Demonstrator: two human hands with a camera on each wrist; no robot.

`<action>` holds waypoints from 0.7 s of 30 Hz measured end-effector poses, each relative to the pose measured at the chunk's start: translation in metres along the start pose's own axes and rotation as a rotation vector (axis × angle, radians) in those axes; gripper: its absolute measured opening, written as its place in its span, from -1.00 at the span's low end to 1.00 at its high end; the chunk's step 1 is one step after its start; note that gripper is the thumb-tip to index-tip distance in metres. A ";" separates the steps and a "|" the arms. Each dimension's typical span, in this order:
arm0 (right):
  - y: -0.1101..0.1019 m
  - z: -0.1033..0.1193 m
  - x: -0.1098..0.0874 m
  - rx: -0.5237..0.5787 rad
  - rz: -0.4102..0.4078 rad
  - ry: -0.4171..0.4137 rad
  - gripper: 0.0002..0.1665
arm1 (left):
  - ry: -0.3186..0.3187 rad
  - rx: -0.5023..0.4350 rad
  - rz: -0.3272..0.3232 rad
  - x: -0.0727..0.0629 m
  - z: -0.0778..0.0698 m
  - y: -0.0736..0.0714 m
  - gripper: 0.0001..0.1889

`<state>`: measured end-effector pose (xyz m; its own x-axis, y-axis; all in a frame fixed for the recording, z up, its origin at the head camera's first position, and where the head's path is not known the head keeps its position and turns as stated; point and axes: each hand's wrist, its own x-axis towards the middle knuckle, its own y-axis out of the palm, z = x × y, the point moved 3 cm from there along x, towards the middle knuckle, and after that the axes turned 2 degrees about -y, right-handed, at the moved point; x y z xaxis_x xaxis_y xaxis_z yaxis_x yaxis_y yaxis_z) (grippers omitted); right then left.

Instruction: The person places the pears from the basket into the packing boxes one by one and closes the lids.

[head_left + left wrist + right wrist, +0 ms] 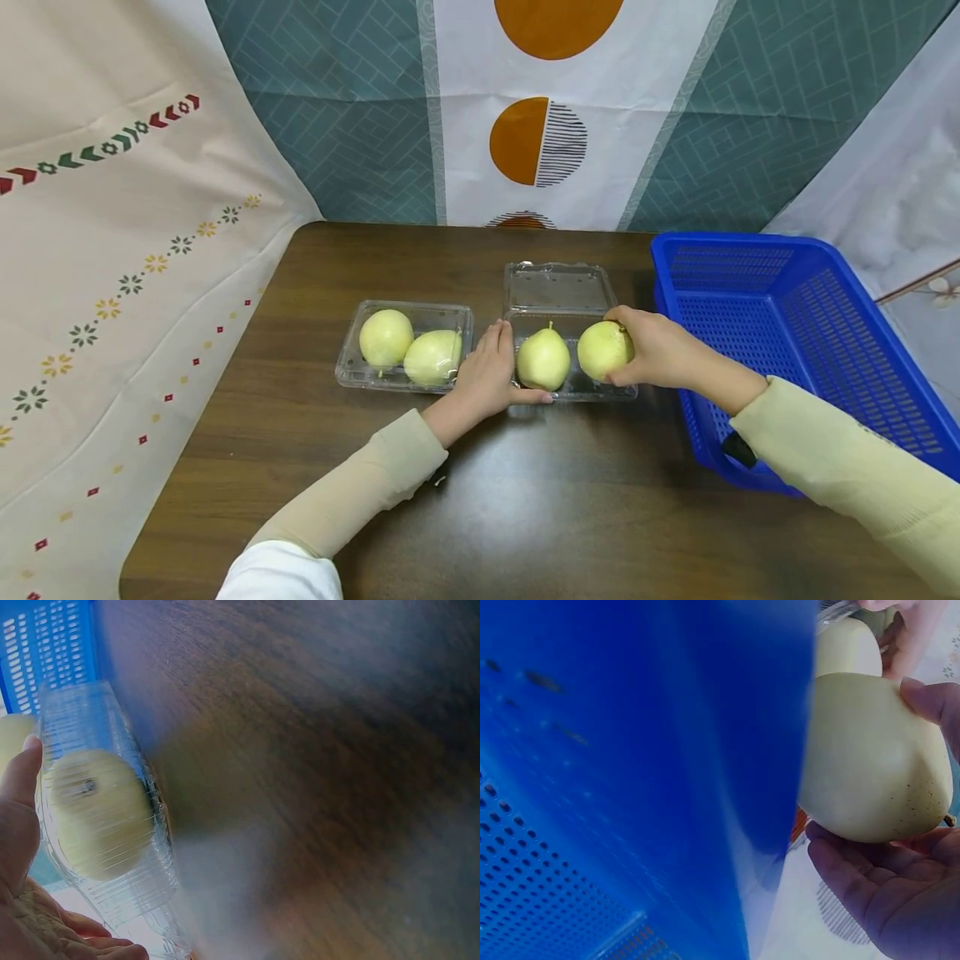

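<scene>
My right hand grips a yellow-green pear between thumb and fingers, at the right half of an open clear plastic clamshell box. In the right wrist view the pear shows brown specks on its skin. A second pear sits stem up in the left half of the box. My left hand rests against the box's front left corner, fingers straight along its left side and thumb along the front. In the left wrist view a pear shows through the ribbed plastic wall.
Left of my left hand stands another clear box with two pears inside. A blue perforated basket stands on the right, close to my right forearm. Everything rests on a brown wooden table, with patterned cloths hanging behind.
</scene>
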<state>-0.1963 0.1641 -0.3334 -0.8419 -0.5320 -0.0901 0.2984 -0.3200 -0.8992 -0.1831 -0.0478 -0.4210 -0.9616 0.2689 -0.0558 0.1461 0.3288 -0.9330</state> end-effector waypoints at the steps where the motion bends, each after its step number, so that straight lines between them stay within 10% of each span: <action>1: 0.001 -0.001 0.001 0.002 0.003 0.001 -0.21 | 0.000 0.000 -0.001 0.000 0.000 0.000 0.32; 21: 0.007 0.002 0.016 0.008 0.122 0.099 -0.14 | 0.001 0.008 -0.007 0.000 0.001 0.001 0.33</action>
<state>-0.2069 0.1512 -0.3401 -0.8394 -0.4875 -0.2403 0.4040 -0.2639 -0.8759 -0.1831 -0.0483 -0.4224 -0.9624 0.2673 -0.0486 0.1370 0.3232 -0.9364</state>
